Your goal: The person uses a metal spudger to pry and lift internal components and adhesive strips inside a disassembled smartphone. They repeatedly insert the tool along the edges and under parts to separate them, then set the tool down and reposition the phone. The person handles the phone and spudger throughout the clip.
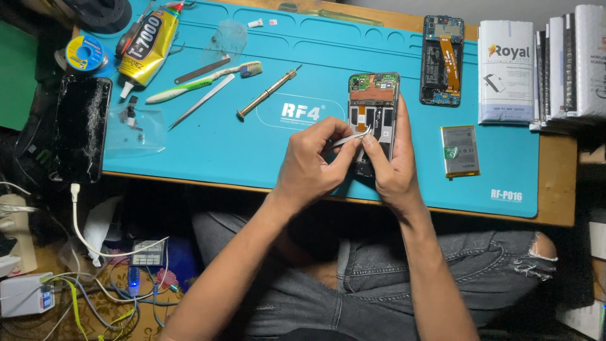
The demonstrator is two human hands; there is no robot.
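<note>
- Left hand point(312, 165): fingers pinched together on a pair of metal tweezers point(349, 139), tips aimed right at the opened phone point(374, 113).
- Right hand point(392, 165): fingers closed around the near end of the opened phone, thumb touching the tweezers' tip.
- The opened phone lies back-off on the blue work mat point(252, 145), right of centre, near edge.
- A clear plastic bag point(130, 129) at the mat's left holds small dark parts.
- Far right: a second opened phone point(442, 60); nearer, a loose battery point(459, 150).
</note>
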